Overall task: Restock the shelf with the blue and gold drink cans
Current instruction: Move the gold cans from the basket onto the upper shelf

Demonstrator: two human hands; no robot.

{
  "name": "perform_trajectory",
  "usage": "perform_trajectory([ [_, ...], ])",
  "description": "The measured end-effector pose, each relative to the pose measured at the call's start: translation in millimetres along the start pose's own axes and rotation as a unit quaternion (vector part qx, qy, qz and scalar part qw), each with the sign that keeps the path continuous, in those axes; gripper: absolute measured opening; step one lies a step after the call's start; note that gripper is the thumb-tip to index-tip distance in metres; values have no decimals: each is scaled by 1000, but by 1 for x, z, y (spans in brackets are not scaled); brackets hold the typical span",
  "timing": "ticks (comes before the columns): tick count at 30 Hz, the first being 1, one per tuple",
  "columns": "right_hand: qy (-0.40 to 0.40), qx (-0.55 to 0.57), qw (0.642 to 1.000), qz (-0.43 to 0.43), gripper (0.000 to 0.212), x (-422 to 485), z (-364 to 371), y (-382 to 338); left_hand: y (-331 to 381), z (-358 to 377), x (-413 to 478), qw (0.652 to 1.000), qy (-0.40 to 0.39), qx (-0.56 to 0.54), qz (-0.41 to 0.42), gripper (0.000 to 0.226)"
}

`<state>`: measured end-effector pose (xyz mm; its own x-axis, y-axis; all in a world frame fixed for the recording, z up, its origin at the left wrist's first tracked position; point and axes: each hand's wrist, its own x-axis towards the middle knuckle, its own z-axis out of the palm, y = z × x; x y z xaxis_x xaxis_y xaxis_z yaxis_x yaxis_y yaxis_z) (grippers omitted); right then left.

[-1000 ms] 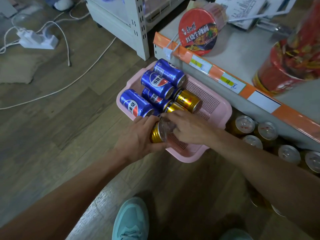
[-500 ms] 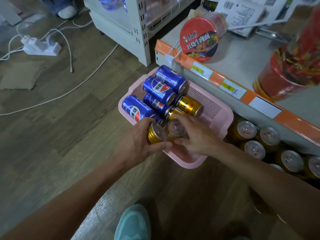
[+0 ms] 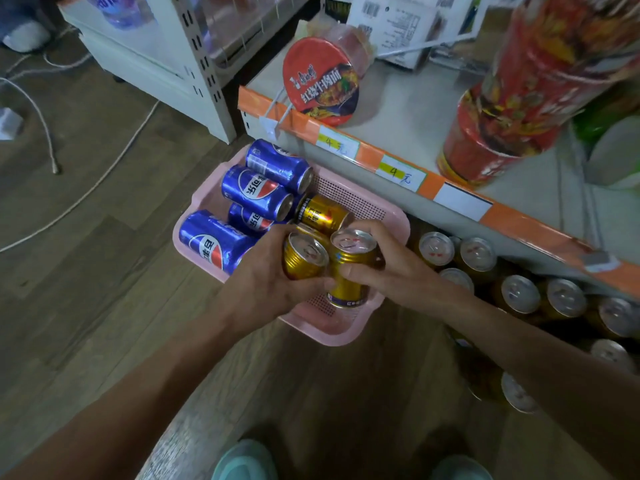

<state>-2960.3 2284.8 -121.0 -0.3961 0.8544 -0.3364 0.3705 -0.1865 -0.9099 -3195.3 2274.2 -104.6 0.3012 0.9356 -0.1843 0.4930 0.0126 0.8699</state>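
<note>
Left hand (image 3: 263, 285) grips a gold can (image 3: 303, 259), fingers curled round its side, pull-tab top facing the camera. Right hand (image 3: 388, 268) grips a second gold can (image 3: 349, 268), thumb across the front and fingers round the far side, roughly upright. The two held cans are side by side and touching, over the near right part of the pink basket (image 3: 346, 332). Cannot tell if the second can's base rests on the basket mesh.

The basket sits on the wooden floor (image 3: 86, 306), just beside the shelving unit. Inside it, a third gold can (image 3: 323, 213) lies on its side just behind the hands. Four blue Pepsi cans (image 3: 258, 194) lie on their sides in the left half, packed together, one partly under the others.

To the right, under the shelf board (image 3: 398, 109), upright gold cans (image 3: 519, 294) stand in rows, tops showing. On the board are a red instant noodle bowl (image 3: 320, 81), tipped on its edge, and a tall red noodle cup (image 3: 502, 133). Price labels (image 3: 400, 173) sit on the orange front strip. A white cable (image 3: 104, 168) runs across the floor on the left. Teal shoes (image 3: 246, 460) are at the bottom edge.
</note>
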Motion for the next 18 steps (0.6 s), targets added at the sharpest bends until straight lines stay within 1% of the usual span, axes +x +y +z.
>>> perform_trajectory([
  [4, 57, 99, 993, 36, 47, -13, -1, -1, 22, 7, 8, 999, 14, -13, -47, 61],
  [6, 86, 150, 983, 69, 54, -25, 0, -7, 38, 9, 8, 997, 18, -26, -73, 57],
  [7, 102, 180, 975, 87, 56, -33, 0, -15, 46, 9, 6, 996, 17, -29, -87, 58],
  [9, 119, 232, 959, 112, 51, -53, -3, -33, 70, 7, -1, 993, 14, -28, -112, 64],
  [11, 132, 259, 945, 150, 50, -77, -8, -53, 99, 2, -11, 990, 8, -19, -137, 72],
  [13, 163, 290, 927, 175, 50, -103, -12, -80, 133, -5, -23, 988, -6, -17, -151, 79],
  [16, 219, 327, 898, 197, 49, -146, -19, -131, 197, -20, -43, 984, -26, -18, -177, 78],
  [18, 254, 334, 884, 207, 39, -177, -28, -179, 247, -33, -57, 979, -46, -35, -195, 75],
])
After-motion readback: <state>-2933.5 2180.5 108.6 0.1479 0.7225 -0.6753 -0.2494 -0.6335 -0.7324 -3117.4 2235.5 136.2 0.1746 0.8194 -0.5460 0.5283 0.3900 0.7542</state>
